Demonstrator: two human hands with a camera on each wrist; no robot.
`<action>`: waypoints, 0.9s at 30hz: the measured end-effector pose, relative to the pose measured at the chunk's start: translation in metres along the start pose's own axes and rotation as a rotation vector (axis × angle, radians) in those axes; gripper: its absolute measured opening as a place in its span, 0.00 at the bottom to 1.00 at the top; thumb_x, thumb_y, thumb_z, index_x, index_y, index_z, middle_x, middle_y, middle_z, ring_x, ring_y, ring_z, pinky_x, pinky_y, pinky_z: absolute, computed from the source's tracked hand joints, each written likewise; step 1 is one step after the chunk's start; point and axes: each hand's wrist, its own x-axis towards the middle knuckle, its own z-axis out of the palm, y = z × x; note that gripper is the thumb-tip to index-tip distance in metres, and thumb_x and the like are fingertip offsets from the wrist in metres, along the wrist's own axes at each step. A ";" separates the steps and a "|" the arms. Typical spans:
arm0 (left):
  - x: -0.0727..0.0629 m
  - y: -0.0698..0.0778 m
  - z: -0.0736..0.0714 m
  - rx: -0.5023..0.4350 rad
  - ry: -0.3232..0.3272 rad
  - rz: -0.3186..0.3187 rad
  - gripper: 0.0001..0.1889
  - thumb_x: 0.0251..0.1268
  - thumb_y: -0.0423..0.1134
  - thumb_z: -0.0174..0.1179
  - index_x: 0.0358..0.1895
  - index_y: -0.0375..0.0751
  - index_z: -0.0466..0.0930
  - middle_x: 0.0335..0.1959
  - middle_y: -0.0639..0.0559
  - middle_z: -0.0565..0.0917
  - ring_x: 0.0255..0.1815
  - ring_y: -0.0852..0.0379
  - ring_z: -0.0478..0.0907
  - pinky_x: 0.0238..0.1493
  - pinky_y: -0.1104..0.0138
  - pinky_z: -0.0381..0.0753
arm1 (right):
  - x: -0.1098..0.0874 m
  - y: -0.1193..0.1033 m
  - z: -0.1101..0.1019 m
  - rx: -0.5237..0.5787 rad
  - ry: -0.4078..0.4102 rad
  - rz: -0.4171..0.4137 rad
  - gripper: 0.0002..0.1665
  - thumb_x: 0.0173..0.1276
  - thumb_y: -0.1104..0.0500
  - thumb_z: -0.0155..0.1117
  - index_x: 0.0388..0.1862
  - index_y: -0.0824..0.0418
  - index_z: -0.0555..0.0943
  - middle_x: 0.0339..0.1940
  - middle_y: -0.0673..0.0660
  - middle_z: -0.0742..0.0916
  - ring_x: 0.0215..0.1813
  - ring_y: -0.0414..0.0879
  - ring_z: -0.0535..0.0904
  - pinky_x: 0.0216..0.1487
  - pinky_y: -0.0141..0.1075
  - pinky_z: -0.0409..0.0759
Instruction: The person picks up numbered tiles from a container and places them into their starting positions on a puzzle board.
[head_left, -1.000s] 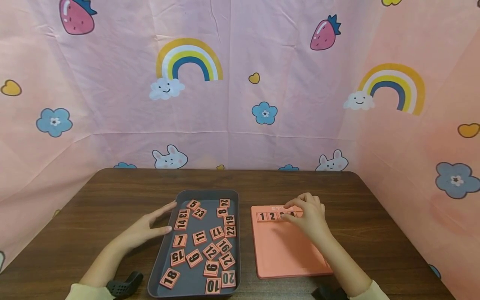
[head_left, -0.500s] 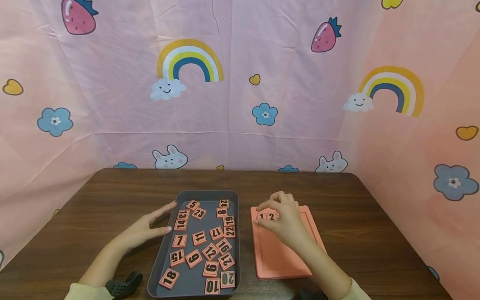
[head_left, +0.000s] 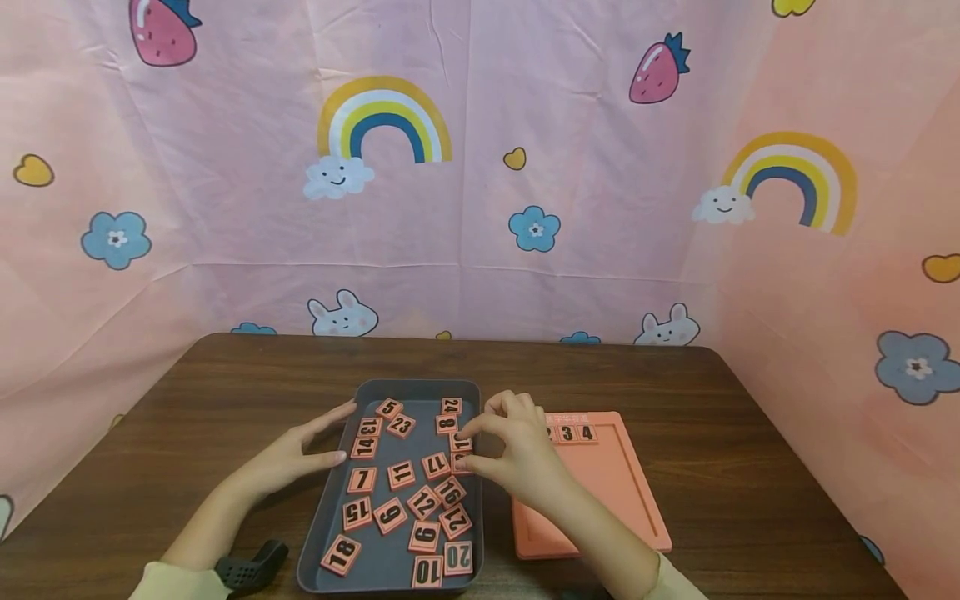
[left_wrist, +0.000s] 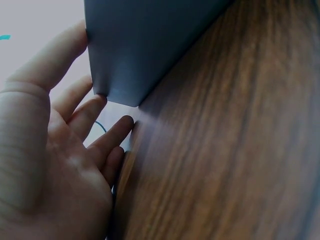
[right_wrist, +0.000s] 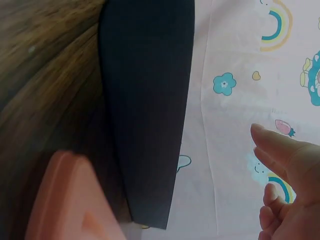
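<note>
A dark grey tray (head_left: pixel 397 575) holds several orange number tiles, among them 5, 23 (head_left: pixel 401 426), 7 (head_left: pixel 362 480) and 18 (head_left: pixel 341 555). My left hand (head_left: pixel 281 458) rests its fingertips against the tray's left wall, also seen in the left wrist view, where the tray's side (left_wrist: pixel 135 45) stands beside the fingers. Over the tray's right rim hovers my right hand (head_left: pixel 521 446), thumb and fingers apart above the tiles and holding nothing visible; it partly covers tiles 19 and 22. Behind it lies an orange board (head_left: pixel 600 492), with tiles 3 (head_left: pixel 567 433) and 4 (head_left: pixel 587 433) showing in its top row.
Dark wooden table (head_left: pixel 255 375) surrounds the tray and the board. A patterned cloth (head_left: pixel 480 283) hangs behind and at both sides. A black band (head_left: pixel 255 567) is on the left wrist. In the right wrist view, the board's corner (right_wrist: pixel 70 200) is close to the camera.
My right hand has moved left from the board's top row of tiles to above the tray's right side. The left hand keeps its place at the tray's wall.
</note>
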 end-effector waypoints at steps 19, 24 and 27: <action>0.001 0.001 -0.001 -0.008 0.005 -0.015 0.35 0.66 0.41 0.61 0.74 0.50 0.57 0.75 0.40 0.54 0.71 0.28 0.46 0.56 0.29 0.53 | 0.055 -0.009 0.031 -0.105 -0.116 -0.012 0.17 0.52 0.45 0.76 0.41 0.45 0.86 0.37 0.45 0.70 0.45 0.45 0.62 0.46 0.43 0.57; 0.002 0.000 -0.001 -0.003 0.001 -0.019 0.35 0.66 0.42 0.61 0.75 0.49 0.57 0.75 0.40 0.55 0.71 0.28 0.47 0.57 0.29 0.53 | 0.074 -0.007 0.042 -0.219 -0.163 0.004 0.17 0.53 0.42 0.75 0.41 0.43 0.86 0.39 0.45 0.71 0.45 0.44 0.63 0.45 0.40 0.58; 0.002 0.000 0.000 0.000 0.000 -0.015 0.36 0.66 0.42 0.61 0.75 0.48 0.57 0.74 0.40 0.55 0.71 0.28 0.47 0.57 0.29 0.53 | 0.084 -0.004 0.049 -0.286 -0.191 0.015 0.18 0.53 0.40 0.75 0.41 0.42 0.86 0.40 0.45 0.72 0.45 0.44 0.63 0.45 0.40 0.59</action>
